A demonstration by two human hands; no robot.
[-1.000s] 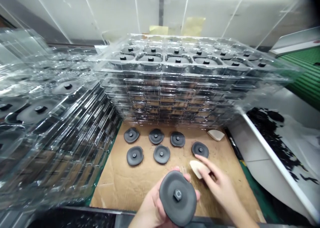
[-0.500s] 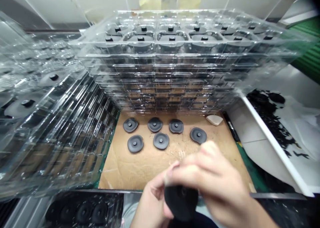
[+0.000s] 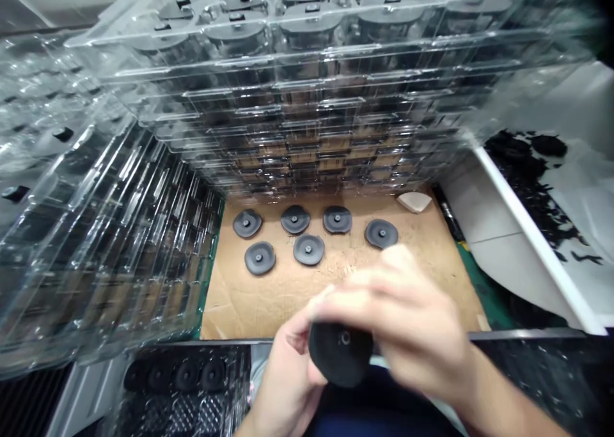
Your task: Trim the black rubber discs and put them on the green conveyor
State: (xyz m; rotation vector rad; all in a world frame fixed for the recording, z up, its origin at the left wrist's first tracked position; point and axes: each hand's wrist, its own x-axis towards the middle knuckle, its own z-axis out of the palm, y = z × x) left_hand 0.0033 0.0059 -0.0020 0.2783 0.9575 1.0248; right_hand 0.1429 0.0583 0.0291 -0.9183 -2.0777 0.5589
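Observation:
A round black disc-shaped part (image 3: pixel 341 354) with a small central hub is held by its left edge in my left hand (image 3: pixel 295 366), just in front of the table edge. My right hand (image 3: pixel 407 315) is curled over the disc's upper edge, fingers closed and blurred. Whether it grips the rim or something small is hidden. Beyond my hands, several similar dark discs lie apart on a cardboard sheet (image 3: pixel 259 309), one of them a grey-black disc (image 3: pixel 381 233) just past my right fingers.
Stacked clear plastic trays (image 3: pixel 311 104) with discs rise at the back; another stack (image 3: pixel 119 245) leans on the left. To the right, a white bin (image 3: pixel 532 232) holds black scraps. A pale wedge-shaped piece (image 3: pixel 414 201) lies on the cardboard. A black tray (image 3: pixel 182 405) sits low left.
The camera view has tilted downward, so the trays and cardboard sit higher in the picture. Both hands stay at the disc, which has shifted slightly; the loose discs keep their arrangement.

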